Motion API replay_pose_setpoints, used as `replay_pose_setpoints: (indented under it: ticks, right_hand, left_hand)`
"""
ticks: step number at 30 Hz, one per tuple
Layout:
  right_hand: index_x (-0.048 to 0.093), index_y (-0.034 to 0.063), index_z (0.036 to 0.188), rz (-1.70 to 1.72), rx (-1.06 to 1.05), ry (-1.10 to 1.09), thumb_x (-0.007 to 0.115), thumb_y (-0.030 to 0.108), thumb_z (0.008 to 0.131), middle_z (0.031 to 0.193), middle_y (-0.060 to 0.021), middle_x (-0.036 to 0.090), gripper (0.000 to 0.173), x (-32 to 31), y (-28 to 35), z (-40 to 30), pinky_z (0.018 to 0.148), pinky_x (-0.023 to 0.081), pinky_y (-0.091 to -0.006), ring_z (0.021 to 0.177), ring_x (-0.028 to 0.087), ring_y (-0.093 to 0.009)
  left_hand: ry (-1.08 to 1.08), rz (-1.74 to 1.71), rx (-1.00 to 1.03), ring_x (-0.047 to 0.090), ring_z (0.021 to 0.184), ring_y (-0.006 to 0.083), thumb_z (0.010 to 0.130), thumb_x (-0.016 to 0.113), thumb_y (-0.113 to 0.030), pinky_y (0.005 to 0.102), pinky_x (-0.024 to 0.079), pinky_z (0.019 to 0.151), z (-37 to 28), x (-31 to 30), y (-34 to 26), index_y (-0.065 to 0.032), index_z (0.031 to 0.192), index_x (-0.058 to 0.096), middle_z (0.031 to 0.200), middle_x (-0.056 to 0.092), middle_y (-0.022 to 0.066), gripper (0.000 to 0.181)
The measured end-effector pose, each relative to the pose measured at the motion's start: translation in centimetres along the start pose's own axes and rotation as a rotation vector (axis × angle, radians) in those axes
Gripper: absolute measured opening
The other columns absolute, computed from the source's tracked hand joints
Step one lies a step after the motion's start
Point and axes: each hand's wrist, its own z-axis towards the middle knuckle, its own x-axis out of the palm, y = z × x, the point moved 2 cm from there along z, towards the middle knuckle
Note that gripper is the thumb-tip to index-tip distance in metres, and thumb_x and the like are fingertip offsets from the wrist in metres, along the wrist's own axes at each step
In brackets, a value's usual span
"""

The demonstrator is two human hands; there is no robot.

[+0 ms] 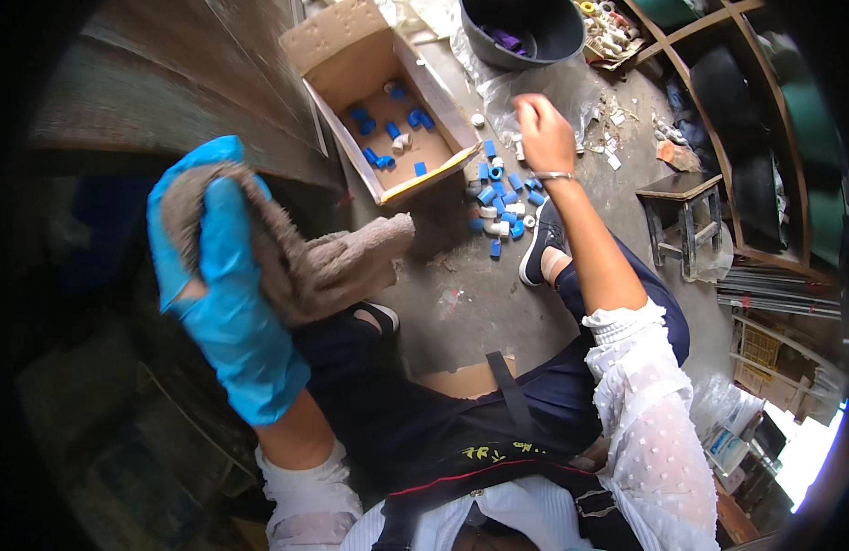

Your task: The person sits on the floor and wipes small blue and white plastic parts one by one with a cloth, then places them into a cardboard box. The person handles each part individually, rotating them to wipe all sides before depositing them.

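My left hand, in a torn blue glove, is closed around a grey-brown cloth, whose loose end sticks out to the right. My bare right hand, with a bangle at the wrist, is raised over the floor and curled; whether its fingers hold something small is hidden. Below it on the floor lies a pile of blue and white plastic pipe fittings. Left of the pile stands an open cardboard box with several blue fittings and a white one inside.
A black bucket holding purple cloth stands beyond the pile, on clear plastic sheeting. A small wooden stool is at the right, before shelves. A wooden surface borders the box on the left. White scraps litter the floor.
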Motion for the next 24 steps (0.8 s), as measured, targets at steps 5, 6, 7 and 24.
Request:
replay_pose_setpoints:
  ticks: [5, 6, 7, 24]
  right_hand:
    - [0.067, 0.0131, 0.087, -0.430, 0.388, 0.412, 0.051, 0.028, 0.082, 0.083, -0.0139, 0.065, 0.023, 3.5, -17.8, -9.6, 0.072, 0.048, -0.0388, 0.082, 0.063, -0.031]
    - [0.068, 0.0134, 0.087, -0.413, 0.452, 0.441, 0.051, 0.027, 0.081, 0.084, -0.0140, 0.065, 0.022, 4.2, -18.6, -11.7, 0.072, 0.048, -0.0383, 0.082, 0.063, -0.030]
    - [0.067, 0.0146, 0.089, -0.452, 0.494, 0.524, 0.053, 0.027, 0.080, 0.085, -0.0137, 0.065, 0.020, 4.9, -18.3, -13.0, 0.074, 0.048, -0.0380, 0.084, 0.063, -0.030]
    - [0.058, 0.0114, 0.084, -0.679, -0.183, 0.779, 0.060, 0.012, 0.071, 0.098, -0.0080, 0.050, 0.014, 8.6, -17.5, -15.6, 0.069, 0.050, -0.0380, 0.088, 0.056, -0.027]
  left_hand:
    - [-0.007, -0.014, -0.111, 0.058, 0.089, 0.0154, 0.088, 0.057, -0.021, 0.0270, 0.048, 0.080, -1.0, 0.0, -1.3, -0.0003, 0.115, 0.053, 0.108, 0.059, 0.0093, 0.035]
    - [0.007, 0.047, -0.122, 0.058, 0.092, 0.0155, 0.088, 0.056, -0.024, 0.0276, 0.047, 0.081, -1.0, -0.2, -1.1, -0.0007, 0.118, 0.052, 0.111, 0.058, 0.0095, 0.039]
    - [0.020, 0.106, -0.131, 0.058, 0.095, 0.0157, 0.089, 0.055, -0.028, 0.0282, 0.047, 0.083, -1.2, -0.4, -0.9, -0.0012, 0.121, 0.050, 0.115, 0.058, 0.0097, 0.042]
    - [0.102, 0.149, -0.160, 0.061, 0.093, 0.0182, 0.086, 0.058, -0.030, 0.0295, 0.051, 0.080, -1.1, -1.0, 0.2, 0.0011, 0.123, 0.048, 0.114, 0.058, 0.0140, 0.049]
